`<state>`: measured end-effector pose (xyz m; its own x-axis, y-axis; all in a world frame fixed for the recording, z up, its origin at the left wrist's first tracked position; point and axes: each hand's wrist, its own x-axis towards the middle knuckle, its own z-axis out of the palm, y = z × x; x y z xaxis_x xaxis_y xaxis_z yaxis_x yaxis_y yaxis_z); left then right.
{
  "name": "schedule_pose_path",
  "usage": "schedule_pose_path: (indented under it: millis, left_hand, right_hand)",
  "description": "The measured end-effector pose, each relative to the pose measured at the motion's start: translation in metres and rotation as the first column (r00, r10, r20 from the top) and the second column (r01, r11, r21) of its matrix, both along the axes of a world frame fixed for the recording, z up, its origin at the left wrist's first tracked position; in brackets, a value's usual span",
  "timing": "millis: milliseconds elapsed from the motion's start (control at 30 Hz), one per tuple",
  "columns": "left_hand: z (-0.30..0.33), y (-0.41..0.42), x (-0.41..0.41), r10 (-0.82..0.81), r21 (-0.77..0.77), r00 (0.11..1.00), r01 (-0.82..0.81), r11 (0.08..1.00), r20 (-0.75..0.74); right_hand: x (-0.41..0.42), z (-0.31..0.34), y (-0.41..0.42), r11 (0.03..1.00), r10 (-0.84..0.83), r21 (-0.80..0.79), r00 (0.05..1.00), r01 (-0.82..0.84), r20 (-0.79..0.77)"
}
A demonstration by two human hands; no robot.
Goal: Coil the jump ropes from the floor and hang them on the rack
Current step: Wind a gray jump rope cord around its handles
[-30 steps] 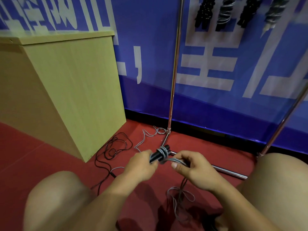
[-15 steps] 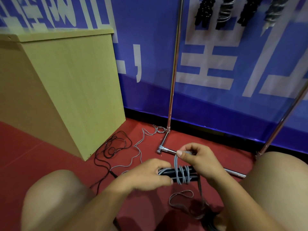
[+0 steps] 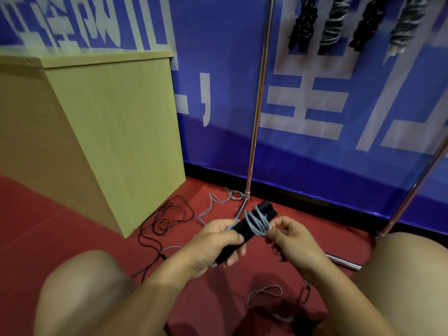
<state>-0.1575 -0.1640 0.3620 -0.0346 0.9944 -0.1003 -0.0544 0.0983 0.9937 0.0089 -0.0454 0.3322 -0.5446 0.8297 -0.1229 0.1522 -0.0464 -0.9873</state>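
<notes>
My left hand (image 3: 214,246) grips the black handles (image 3: 243,232) of a jump rope, which point up and to the right. Several turns of its grey cord (image 3: 257,223) are wound round the handles. My right hand (image 3: 292,238) pinches the cord just right of the wraps. The loose remainder of the grey cord (image 3: 264,293) lies on the red floor below my hands. A black jump rope (image 3: 167,218) lies tangled on the floor by the cabinet. Coiled ropes (image 3: 333,23) hang from the rack at the top right.
The rack's chrome upright (image 3: 258,105) stands just beyond my hands, its base bar (image 3: 343,261) running right along the floor. A wooden cabinet (image 3: 97,132) fills the left. A blue banner wall is behind. My bare knees (image 3: 80,287) frame the lower view.
The handles have tilted from lying level to pointing up and right. My right hand dropped from above the wraps to their right side, still holding the cord.
</notes>
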Motion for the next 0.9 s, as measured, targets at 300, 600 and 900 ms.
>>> schedule_pose_path:
  millis: [300,600,900]
  left_hand:
    - [-0.003,0.014,-0.017,0.395,-0.001,0.917,-0.396,0.918,0.061]
    - [-0.03,0.023,-0.026,0.466,0.015,0.704,-0.543,0.839,-0.536]
    - [-0.035,0.016,-0.017,0.083,-0.047,0.523,-0.231,0.972,-0.848]
  right_hand:
    - [0.001,-0.001,-0.002,0.987,0.049,0.143,0.989,-0.069,0.136]
    - [0.005,0.003,-0.011,0.922,0.277,0.238,0.95,-0.305,0.143]
    - [0.005,0.002,-0.01,0.768,0.001,0.629,0.981,-0.125,0.193]
